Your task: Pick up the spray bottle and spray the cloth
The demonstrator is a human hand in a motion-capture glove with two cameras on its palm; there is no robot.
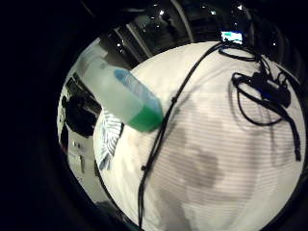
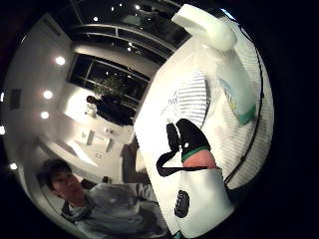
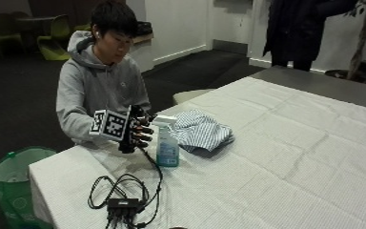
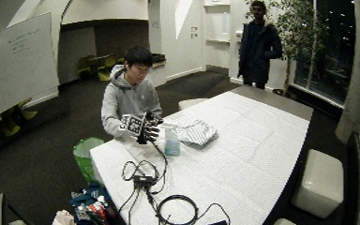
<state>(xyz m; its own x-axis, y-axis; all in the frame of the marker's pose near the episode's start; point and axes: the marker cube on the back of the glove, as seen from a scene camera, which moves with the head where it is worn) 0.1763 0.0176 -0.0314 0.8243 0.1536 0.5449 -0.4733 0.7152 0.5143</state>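
Observation:
A clear spray bottle (image 3: 167,148) with green liquid in its base and a white trigger head stands upright on the white-clothed table (image 3: 284,162), near the person's edge. A striped blue-and-white cloth (image 3: 198,130) lies crumpled just behind it. My gloved right hand (image 3: 137,132) hovers beside the bottle's head, palm toward it. Its fingers are spread and loosely bent, and nothing is between them. Both palm views show the bottle (image 1: 125,98) (image 2: 234,79) a short way off, beside the cloth (image 1: 108,137) (image 2: 192,102). The gloved thumb (image 2: 187,139) is held away from the bottle.
A black box with looped cables (image 3: 123,202) lies on the table's near corner, and one cable runs up to my hand. A green bin (image 3: 12,181) stands on the floor beside the table. A stool (image 3: 192,95) sits behind the cloth.

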